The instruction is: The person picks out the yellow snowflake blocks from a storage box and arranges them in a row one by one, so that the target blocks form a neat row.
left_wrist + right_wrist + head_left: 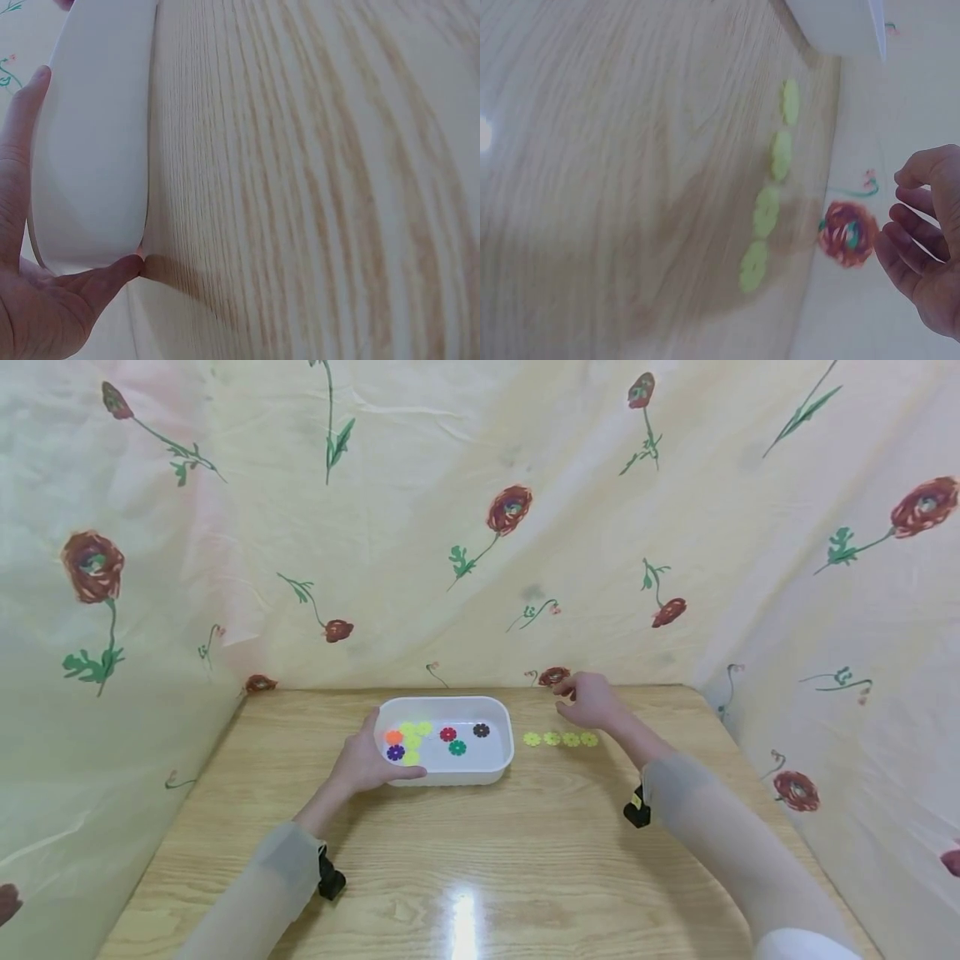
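Note:
A white plastic tray (450,779) stands on the table, my left hand (365,760) gripping its left end. In the left wrist view the thumb lies along the rim of the tray (94,142) and a fingertip touches its lower corner. Inside lie flower-shaped plastic discs: several yellow ones, an orange one (393,737), a purple one (395,752), a red one (447,734), a green one (457,747) and a black one (481,730). Right of the tray, several yellow flower discs (552,738) form a row. My right hand (588,700) hovers above and behind them, fingers loosely bent, holding nothing visible.
The wooden table (480,835) has a bright light reflection near its front. A flower-printed cloth (420,527) hangs behind and along both sides, close to the table's back edge. Each wrist carries a small black camera (331,877).

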Tool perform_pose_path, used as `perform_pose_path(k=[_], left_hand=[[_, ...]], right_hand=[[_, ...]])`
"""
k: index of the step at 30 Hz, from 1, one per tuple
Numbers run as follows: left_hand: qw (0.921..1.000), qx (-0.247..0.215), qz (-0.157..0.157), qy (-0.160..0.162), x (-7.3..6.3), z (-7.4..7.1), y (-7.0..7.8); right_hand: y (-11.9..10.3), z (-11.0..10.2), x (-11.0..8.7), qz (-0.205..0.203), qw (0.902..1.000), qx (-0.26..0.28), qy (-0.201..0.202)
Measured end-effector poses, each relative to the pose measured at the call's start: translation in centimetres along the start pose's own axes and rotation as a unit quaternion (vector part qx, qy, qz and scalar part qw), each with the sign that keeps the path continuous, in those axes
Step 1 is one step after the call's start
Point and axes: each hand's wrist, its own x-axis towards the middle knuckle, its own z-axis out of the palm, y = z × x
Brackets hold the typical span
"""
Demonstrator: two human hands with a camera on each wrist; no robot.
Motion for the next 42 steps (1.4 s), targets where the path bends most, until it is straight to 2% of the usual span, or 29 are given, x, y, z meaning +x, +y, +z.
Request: perform_pose_path(k=[11, 17, 25, 32, 37, 42], left_hand=[[1.0000, -0.006, 0.000, -0.001, 0.1, 0.1, 0.1], [1.0000, -0.003, -0.003, -0.001, 0.0, -0.2, 0.0], [0.9999, -0.010, -0.002, -0.001, 0.1, 0.0, 0.0], [0.9999, -0.011, -0.004, 0.001, 0.1, 0.3, -0.2], [0.9998, -0.017, 0.006, 0.005, 0.3, 0.2, -0.2], [0.9998, -0.016, 0.002, 0.008, 0.2, 0.0, -0.1]], right_hand=[[-4.3, 1.0, 3.1, -0.045, 0.9989, 0.011, 0.011], [-6.8, 1.8, 4.7, -0.060, 0.9980, 0.016, -0.006], [-9.3, 2.5, 5.6, -0.062, 0.9973, 0.032, -0.022], [-10.8, 4.3, 6.6, -0.059, 0.9973, 0.024, -0.036], [-11.9, 5.4, 7.0, -0.064, 0.9963, 0.029, -0.049], [-13.3, 6.1, 7.7, -0.071, 0.9946, 0.042, -0.063]])
